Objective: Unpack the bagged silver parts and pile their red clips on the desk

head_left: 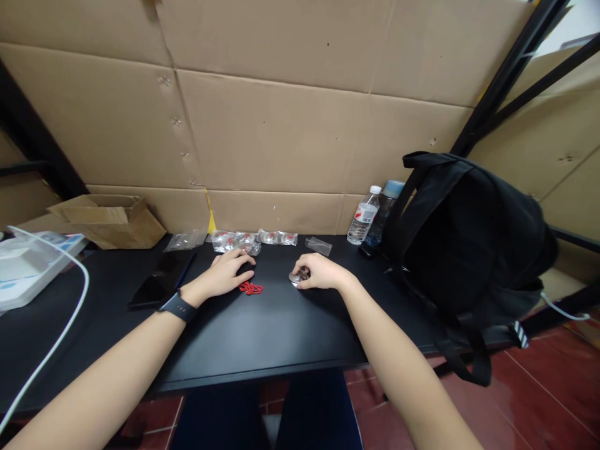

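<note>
Black desktop (267, 337), silvery disc (294, 279) in close pinch of right hand (320, 271), left hand (227, 274) spread

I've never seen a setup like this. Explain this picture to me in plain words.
There is no robot here, just a person's two bare hands. One camera, worn on the head, looks forward and down, so the arms reach in from the bottom. The right hand grips a small, round, shiny object at the black table; its exact kind is unclear. The left hand appears to hold nothing; a red string-like bundle lies beside it. Behind are shiny wrapped packets. An open cardboard box stands on the left, two bottles and a black backpack on the right.
</note>
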`<state>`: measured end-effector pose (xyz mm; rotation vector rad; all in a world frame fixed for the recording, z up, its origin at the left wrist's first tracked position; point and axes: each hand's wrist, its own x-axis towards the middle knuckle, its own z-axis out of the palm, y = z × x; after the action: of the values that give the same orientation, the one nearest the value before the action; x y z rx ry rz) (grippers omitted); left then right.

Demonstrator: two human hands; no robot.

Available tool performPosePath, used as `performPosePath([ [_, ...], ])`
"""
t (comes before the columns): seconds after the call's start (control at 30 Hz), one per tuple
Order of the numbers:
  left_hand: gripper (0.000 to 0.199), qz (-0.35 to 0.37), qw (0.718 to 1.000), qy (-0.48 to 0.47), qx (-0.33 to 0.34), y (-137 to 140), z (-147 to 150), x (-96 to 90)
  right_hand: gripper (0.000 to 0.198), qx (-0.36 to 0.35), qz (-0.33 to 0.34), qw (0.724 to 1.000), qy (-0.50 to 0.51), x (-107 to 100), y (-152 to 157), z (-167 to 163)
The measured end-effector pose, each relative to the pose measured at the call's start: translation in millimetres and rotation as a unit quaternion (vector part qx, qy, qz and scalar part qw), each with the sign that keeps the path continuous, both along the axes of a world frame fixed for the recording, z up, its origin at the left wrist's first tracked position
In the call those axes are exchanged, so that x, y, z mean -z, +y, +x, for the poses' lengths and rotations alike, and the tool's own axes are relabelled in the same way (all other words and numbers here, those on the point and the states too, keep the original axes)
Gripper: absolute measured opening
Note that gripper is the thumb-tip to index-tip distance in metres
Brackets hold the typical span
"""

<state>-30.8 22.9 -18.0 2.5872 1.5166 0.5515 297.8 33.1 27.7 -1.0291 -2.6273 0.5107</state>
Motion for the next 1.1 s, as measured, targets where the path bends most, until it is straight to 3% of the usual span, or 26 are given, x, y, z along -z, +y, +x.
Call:
performPosePath([
  [0.33,0.042,-0.005,0.997,0.050,-0.062,-7,9,-3.9,0.026,-0.005,0.002,1.000,-0.023,2,-2,-3],
  [0.57,0.056,-0.001,0.995,0.076,-0.071,-6,11,-0.9,0.015,-0.013,-0.010,1.000,-0.009,2,-1,0],
  [0.73,0.056,-0.009,0.995,0.085,-0.051,-2,9,2.3,0.023,0.002,-0.052,0.999,-0.008,-1,-2,3],
  [0.9,0.053,0.059,0.992,0.081,-0.078,2,6,4.5,0.022,0.005,-0.033,0.999,-0.027,-4,-4,2],
  [1.1,0.054,0.074,0.986,0.104,-0.105,0,8,3.8,0.023,0.001,-0.015,0.999,-0.044,-6,-5,2],
])
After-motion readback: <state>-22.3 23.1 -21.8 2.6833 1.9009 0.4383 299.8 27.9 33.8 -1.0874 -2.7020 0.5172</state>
